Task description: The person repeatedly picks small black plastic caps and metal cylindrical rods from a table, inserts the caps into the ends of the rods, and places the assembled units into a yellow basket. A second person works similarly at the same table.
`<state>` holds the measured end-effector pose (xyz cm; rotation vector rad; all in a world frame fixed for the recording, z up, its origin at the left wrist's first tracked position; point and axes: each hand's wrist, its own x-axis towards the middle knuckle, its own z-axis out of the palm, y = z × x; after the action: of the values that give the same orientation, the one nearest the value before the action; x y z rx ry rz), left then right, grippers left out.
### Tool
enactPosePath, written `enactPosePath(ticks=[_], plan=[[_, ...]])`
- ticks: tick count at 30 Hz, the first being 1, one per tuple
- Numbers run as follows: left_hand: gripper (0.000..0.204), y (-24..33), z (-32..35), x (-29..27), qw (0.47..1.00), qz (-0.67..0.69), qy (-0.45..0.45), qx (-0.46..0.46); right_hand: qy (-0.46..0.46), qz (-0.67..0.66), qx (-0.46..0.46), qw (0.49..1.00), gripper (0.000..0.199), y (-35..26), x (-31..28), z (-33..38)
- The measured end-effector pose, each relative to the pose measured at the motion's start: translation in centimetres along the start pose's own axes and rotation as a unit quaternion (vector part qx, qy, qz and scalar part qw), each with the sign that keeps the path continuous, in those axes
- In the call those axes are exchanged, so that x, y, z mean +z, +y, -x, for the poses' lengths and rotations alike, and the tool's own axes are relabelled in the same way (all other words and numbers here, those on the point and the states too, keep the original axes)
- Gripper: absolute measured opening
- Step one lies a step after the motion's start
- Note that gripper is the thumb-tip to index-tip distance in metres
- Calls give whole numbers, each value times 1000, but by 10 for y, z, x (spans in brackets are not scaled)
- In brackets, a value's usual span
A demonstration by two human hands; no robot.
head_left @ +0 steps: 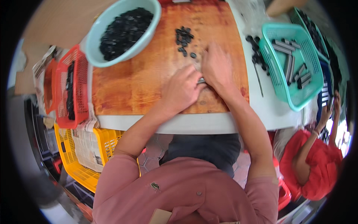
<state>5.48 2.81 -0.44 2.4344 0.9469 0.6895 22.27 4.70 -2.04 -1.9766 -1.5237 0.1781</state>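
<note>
Over the wooden board, my left hand (182, 90) is closed around a short silvery metal tube (201, 80), of which only a small part shows between my hands. My right hand (217, 67) is right beside it, at the far end of the tube. Motion smears its fingers, so what they hold cannot be made out. Just beyond my hands lies a loose pile of small black plastic caps (183, 36). One single cap (193, 55) sits apart, closest to my right hand.
A pale blue basin (91, 41) of black pieces stands far left on the board (126, 95). Red (82, 99) and yellow (80, 175) baskets are at left. At right, a green basket (294, 100) holds capped tubes; a thin rod (258, 80) lies nearby. A co-worker in red (317, 160) sits there.
</note>
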Motion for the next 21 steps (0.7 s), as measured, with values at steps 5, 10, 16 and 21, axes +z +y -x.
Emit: enactPosePath(ticks=[5,10,16,21], plan=[[36,-14,-6,10,997,-4,16,70,1,-195,80,978,38,5,-18,3],[42,4,40,-53,996,35,78,-17,86,-231,28,969,38,39,2,3],[68,12,163,-232,933,78,209,-283,36,-238,40,970,42,41,8,3],[70,-54,308,-292,807,-1,360,-468,49,-221,0,974,34,42,9,3]])
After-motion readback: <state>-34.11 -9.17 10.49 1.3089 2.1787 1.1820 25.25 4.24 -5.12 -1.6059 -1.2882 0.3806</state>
